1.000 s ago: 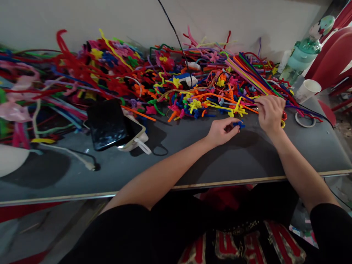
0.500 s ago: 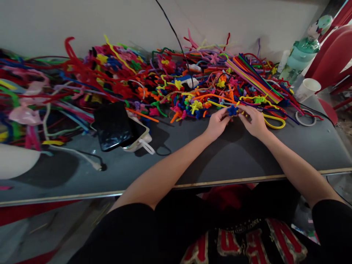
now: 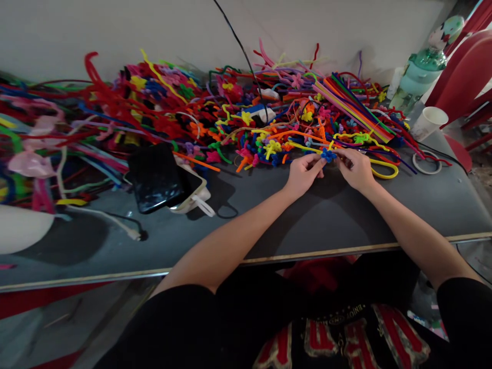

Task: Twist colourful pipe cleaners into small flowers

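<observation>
A small blue pipe-cleaner flower [image 3: 328, 155] is between my two hands, above the grey table near the front of the colourful pile. My left hand [image 3: 304, 175] pinches its left side with thumb and fingers. On the other side my right hand [image 3: 355, 168] has its fingers closed at the flower's right edge, where a bit of yellow shows. Yellow-handled scissors [image 3: 385, 169] lie just right of my right hand, their blades hidden.
A heap of pipe cleaners and small flowers [image 3: 272, 148] runs along the wall. A black phone [image 3: 156, 177] rests on a white case at the left. To the right are a paper cup [image 3: 429, 124], a white ring [image 3: 427, 163] and a green bottle [image 3: 418, 77].
The blue flower has turned and shows more of its petals between my fingers. Both hands have stayed in nearly the same place, and the view has shifted slightly.
</observation>
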Available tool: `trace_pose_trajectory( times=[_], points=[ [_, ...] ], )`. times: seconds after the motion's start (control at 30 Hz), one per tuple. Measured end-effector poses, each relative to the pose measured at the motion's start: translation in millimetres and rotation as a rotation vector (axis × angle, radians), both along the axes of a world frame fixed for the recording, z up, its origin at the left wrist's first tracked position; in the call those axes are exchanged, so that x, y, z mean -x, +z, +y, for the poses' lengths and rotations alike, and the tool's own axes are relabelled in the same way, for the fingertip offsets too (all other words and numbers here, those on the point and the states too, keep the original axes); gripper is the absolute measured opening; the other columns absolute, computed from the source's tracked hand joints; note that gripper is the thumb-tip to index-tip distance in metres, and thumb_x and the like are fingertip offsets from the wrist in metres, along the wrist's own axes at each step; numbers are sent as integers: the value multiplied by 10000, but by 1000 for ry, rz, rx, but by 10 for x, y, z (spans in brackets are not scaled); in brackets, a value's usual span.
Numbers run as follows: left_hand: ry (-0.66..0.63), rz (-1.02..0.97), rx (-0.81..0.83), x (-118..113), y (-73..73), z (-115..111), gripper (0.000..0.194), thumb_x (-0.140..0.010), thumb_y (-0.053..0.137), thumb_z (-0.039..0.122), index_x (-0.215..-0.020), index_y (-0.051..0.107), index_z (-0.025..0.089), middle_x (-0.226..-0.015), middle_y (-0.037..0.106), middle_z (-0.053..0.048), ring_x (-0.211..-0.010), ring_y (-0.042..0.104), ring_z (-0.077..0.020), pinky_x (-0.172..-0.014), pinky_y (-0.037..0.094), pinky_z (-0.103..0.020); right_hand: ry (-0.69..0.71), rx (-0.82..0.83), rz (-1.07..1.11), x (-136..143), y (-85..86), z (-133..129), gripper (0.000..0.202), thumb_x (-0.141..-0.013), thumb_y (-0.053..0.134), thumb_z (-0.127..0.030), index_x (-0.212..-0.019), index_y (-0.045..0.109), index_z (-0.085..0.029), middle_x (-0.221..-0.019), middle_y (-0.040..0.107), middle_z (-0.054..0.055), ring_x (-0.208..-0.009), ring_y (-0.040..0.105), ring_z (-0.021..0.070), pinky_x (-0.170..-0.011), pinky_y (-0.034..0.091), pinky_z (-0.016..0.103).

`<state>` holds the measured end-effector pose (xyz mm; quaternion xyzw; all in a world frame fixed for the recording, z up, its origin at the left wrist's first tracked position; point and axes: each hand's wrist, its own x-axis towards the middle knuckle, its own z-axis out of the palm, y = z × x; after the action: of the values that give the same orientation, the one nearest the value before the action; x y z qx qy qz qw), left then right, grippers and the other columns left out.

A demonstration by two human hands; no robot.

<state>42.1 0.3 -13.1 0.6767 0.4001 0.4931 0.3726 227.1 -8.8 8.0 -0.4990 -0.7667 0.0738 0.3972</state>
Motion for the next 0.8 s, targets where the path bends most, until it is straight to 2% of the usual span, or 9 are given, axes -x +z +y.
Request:
trace_pose_trajectory(
  times=[0.1, 0.17, 0.23, 0.3, 0.4, 0.53, 0.67, 0.73, 0.8],
  points=[
    [289, 282, -280, 99, 87, -13, 358, -916, 588, 475, -721, 678, 188, -536, 540, -9, -645, 541, -167, -610, 424, -297, -137, -36, -70, -99, 43, 41, 286, -914, 517, -220, -1121, 714, -216, -1053, 739, 97, -1020, 669, 259, -926, 546, 450],
    [342, 451, -454, 194, 135, 36, 315, -902, 603, 401, -675, 665, 192, -530, 531, -21, -731, 542, -204, -687, 433, -342, -212, -36, -142, -194, 49, 92, 336, -884, 546, -199, -1188, 688, -212, -1167, 704, 117, -1135, 622, 304, -993, 504, 516],
    [222, 548, -539, 281, 160, 113, 302, -906, 589, 360, -668, 666, 192, -548, 559, -31, -765, 536, -216, -729, 438, -369, -233, -3, -188, -283, 27, 148, 385, -871, 544, -169, -1235, 664, -198, -1194, 688, 133, -1157, 606, 319, -1007, 490, 535],
    [10, 614, -568, 341, 157, 188, 273, -908, 586, 346, -711, 692, 190, -620, 621, -43, -786, 541, -216, -729, 441, -368, -219, 36, -204, -345, -9, 195, 394, -872, 520, -138, -1239, 658, -183, -1121, 705, 134, -1113, 624, 309, -997, 498, 527],
    [-208, 707, -564, 387, 112, 266, 228, -882, 602, 327, -744, 718, 189, -661, 641, -52, -789, 550, -216, -684, 431, -350, -201, 58, -220, -378, -52, 230, 332, -881, 506, -137, -1149, 696, -182, -1034, 718, 125, -1048, 641, 300, -959, 522, 521],
    [-237, 707, -544, 438, 38, 339, 169, -832, 585, 239, -795, 741, 183, -677, 657, -60, -819, 559, -229, -697, 454, -358, -202, 6, -195, -374, -51, 231, 302, -915, 450, -155, -1069, 709, -179, -1051, 700, 135, -1035, 641, 289, -958, 526, 519],
    [-150, 641, -556, 491, -4, 409, 256, -868, 518, 186, -939, 765, 183, -812, 723, -84, -941, 556, -259, -828, 479, -434, -221, -34, -121, -379, -45, 237, 356, -915, 385, -137, -1110, 681, -169, -1081, 661, 149, -1026, 637, 278, -942, 536, 497],
    [-162, 633, -540, 499, -10, 428, 277, -882, 501, 181, -941, 771, 198, -837, 731, -84, -948, 548, -260, -856, 473, -458, -217, -26, -116, -380, -52, 235, 364, -904, 384, -136, -1118, 676, -176, -1056, 659, 141, -1034, 634, 280, -957, 528, 500],
    [-198, 640, -540, 493, -3, 425, 296, -883, 489, 178, -949, 776, 200, -838, 730, -91, -924, 540, -257, -849, 473, -454, -241, -11, -132, -370, -54, 218, 403, -901, 385, -138, -1195, 656, -183, -1111, 648, 152, -1115, 606, 302, -1013, 486, 542]
  ],
)
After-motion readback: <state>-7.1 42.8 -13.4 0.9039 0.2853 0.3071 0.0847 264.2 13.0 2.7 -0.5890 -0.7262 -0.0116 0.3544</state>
